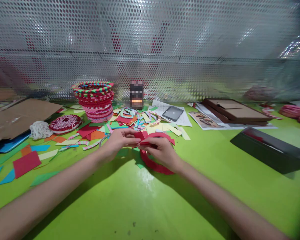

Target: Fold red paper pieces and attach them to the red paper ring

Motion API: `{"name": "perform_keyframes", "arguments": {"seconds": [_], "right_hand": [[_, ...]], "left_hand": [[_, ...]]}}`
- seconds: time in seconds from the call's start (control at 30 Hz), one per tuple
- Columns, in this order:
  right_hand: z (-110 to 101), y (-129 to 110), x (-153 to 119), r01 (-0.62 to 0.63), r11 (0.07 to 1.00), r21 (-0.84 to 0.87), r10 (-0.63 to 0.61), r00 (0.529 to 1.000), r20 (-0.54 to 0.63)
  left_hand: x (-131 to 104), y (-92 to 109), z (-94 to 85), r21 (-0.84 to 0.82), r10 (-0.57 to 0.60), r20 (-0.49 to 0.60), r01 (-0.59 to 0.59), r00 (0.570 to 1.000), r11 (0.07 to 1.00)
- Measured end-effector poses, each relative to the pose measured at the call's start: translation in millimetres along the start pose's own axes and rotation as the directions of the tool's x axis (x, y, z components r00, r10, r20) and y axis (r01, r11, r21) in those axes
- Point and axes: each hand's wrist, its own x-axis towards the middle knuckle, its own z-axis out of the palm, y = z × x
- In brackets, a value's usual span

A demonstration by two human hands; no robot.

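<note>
Between my two hands is a small piece of red paper (141, 135), pinched from both sides. My left hand (117, 141) grips its left edge with thumb and fingertips. On the other side my right hand (162, 150) has its fingers closed on the folded part of the red paper. Under and around the right hand a red ring (150, 163) with a notched edge rests on the table, partly hidden by that hand. A green paper scrap (140, 163) lies just below the hands.
Coloured paper scraps (27, 163) spread left and behind the hands. A woven pink-and-red basket (96, 101), white yarn (39, 130) and a round red-and-white coil (65, 123) stand left. Printed sheets, a grey tablet-like device (173, 113), brown boards (237, 110) and a dark tray (272, 150) lie right.
</note>
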Motion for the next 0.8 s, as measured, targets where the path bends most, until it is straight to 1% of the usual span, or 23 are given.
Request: {"name": "perform_keyframes", "arguments": {"seconds": [0.07,0.2,0.27,0.33,0.4,0.5,0.6,0.67,0.73,0.8], "right_hand": [[0,-3,1,-0.073,0.997,0.018,0.073,0.997,-0.006],[1,-3,2,-0.160,0.987,0.022,0.160,0.987,-0.018],[0,-2,3,-0.202,0.978,0.056,0.204,0.979,-0.031],[0,-3,3,-0.235,0.968,0.084,0.239,0.970,-0.036],[1,-5,3,-0.266,0.960,0.088,0.270,0.962,-0.036],[2,-8,3,-0.323,0.942,0.088,0.328,0.944,-0.046],[3,-8,2,-0.361,0.918,0.166,0.375,0.925,-0.061],[4,-5,2,-0.345,0.907,0.243,0.376,0.921,-0.096],[4,-1,2,-0.313,0.900,0.305,0.364,0.922,-0.129],[4,1,2,-0.309,0.881,0.358,0.368,0.923,-0.110]], "left_hand": [[0,0,-0.1,0.030,0.029,0.021,-0.030,0.999,0.999],[-4,6,3.9,0.111,0.069,0.079,-0.078,0.994,0.991],[-7,9,6.3,0.129,0.073,0.118,-0.088,0.990,0.988],[-8,10,8.0,0.131,0.066,0.133,-0.084,0.989,0.988],[-8,9,8.5,0.139,0.065,0.124,-0.082,0.990,0.987],[-6,4,7.3,0.201,0.101,0.132,-0.126,0.986,0.971],[-5,0,5.5,0.250,0.137,0.127,-0.165,0.983,0.954],[-4,0,4.9,0.223,0.132,0.087,-0.148,0.987,0.963],[-5,1,5.2,0.165,0.101,0.046,-0.108,0.994,0.980],[-5,2,5.9,0.107,0.064,0.026,-0.066,0.998,0.992]]}}
